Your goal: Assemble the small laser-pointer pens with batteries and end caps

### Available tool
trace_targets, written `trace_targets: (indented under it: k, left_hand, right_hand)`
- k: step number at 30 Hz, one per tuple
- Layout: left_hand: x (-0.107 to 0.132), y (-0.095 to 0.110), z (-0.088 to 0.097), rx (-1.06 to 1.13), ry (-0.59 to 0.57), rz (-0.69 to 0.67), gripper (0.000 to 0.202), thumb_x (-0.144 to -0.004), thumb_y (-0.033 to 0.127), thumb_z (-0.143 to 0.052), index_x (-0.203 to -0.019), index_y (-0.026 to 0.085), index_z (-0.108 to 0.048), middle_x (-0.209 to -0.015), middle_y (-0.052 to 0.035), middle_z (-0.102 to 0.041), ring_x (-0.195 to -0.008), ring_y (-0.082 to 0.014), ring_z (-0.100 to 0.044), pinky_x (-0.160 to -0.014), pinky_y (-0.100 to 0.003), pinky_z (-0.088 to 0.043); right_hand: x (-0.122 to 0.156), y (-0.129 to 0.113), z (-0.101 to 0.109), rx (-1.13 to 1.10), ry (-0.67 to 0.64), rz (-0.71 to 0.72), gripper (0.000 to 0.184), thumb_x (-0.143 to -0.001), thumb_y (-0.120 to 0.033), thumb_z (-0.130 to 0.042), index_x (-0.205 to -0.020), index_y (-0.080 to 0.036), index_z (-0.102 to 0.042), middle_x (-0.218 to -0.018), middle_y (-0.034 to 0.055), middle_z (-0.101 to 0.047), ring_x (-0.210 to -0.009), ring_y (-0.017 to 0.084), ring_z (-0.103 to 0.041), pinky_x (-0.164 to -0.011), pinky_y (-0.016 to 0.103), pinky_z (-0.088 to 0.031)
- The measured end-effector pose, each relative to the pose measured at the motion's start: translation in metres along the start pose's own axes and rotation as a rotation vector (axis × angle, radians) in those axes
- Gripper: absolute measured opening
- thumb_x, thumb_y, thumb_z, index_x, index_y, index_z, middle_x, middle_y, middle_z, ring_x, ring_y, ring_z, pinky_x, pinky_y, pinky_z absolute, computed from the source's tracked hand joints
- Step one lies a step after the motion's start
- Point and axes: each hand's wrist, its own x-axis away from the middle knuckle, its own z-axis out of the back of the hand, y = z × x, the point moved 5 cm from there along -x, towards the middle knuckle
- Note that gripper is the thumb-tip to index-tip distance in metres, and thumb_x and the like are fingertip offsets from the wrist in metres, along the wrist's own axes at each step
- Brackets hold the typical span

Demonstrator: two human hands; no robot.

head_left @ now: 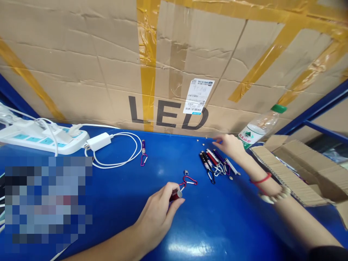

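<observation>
My left hand (160, 203) is closed around a small red keychain flashlight (177, 195), its round silvery end facing up. A red carabiner clip (190, 180) hangs from it onto the blue table. Just beyond the clip lies a small silver cap (186, 172). Farther back and to the right, my right hand (231, 145) reaches low over the table, fingers stretched left and slightly apart, with nothing visible in them. Close to its fingertips are several button cells (203, 144). Below it lies a cluster of penlights (213, 159) in black, red, purple and silver, with clips.
A purple keychain flashlight (143, 146) lies beside a coiled white cable (119, 166). A power strip (43, 139) stands at left. A large cardboard box (108, 72) walls the back. Rightward are a plastic bottle (258, 127) and an open carton (288, 174).
</observation>
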Motion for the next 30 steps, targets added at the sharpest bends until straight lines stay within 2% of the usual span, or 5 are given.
trace_targets:
  k: [4, 9, 13, 19, 30]
  left_hand:
    - [-0.002, -0.004, 0.001, 0.047, 0.05, 0.033, 0.007, -0.089, 0.024, -0.036, -0.087, 0.023, -0.043, -0.077, 0.0003, -0.056, -0.068, -0.0155, -0.053, -0.064, -0.027, -0.041]
    - [-0.003, -0.004, 0.001, 0.075, 0.052, 0.036, 0.006, -0.088, 0.024, -0.039, -0.087, 0.022, -0.044, -0.08, -0.0003, -0.055, -0.071, -0.0155, -0.052, -0.067, -0.027, -0.042]
    - [-0.003, -0.004, 0.0, 0.074, 0.032, 0.036, 0.007, -0.089, 0.023, -0.038, -0.088, 0.021, -0.044, -0.08, -0.0009, -0.054, -0.073, -0.0159, -0.052, -0.069, -0.028, -0.042]
    - [-0.004, 0.0, 0.0, 0.044, 0.012, -0.012, 0.007, -0.089, 0.021, -0.038, -0.086, 0.021, -0.044, -0.08, -0.0013, -0.055, -0.074, -0.0171, -0.052, -0.07, -0.03, -0.041]
    - [-0.002, 0.0, 0.0, 0.03, 0.006, -0.03, 0.006, -0.088, 0.019, -0.039, -0.086, 0.022, -0.043, -0.08, -0.0006, -0.056, -0.072, -0.0172, -0.052, -0.069, -0.029, -0.04]
  right_hand:
    - [0.031, -0.045, 0.006, -0.221, -0.208, 0.271, 0.025, -0.076, -0.04, -0.064, -0.096, -0.025, -0.067, -0.08, -0.0018, -0.073, -0.069, 0.013, -0.067, -0.065, 0.023, -0.053]
    - [0.059, -0.073, 0.0, -0.325, -0.419, 0.425, 0.021, -0.061, -0.037, -0.076, -0.079, -0.026, -0.073, -0.064, -0.0052, -0.073, -0.054, 0.014, -0.067, -0.047, 0.02, -0.05]
    - [0.034, -0.06, -0.002, -0.295, -0.295, 0.394, 0.014, -0.073, -0.034, -0.068, -0.081, -0.024, -0.074, -0.076, -0.0022, -0.075, -0.068, 0.015, -0.069, -0.062, 0.023, -0.054]
    - [-0.025, -0.011, -0.015, -0.116, -0.02, 0.24, 0.023, -0.087, -0.025, -0.056, -0.106, -0.014, -0.061, -0.107, 0.0079, -0.065, -0.091, 0.019, -0.063, -0.083, 0.04, -0.05]
    - [-0.045, 0.002, -0.041, 0.019, 0.049, 0.326, 0.025, -0.089, -0.028, -0.053, -0.111, -0.016, -0.056, -0.114, 0.0074, -0.058, -0.097, 0.02, -0.059, -0.082, 0.041, -0.049]
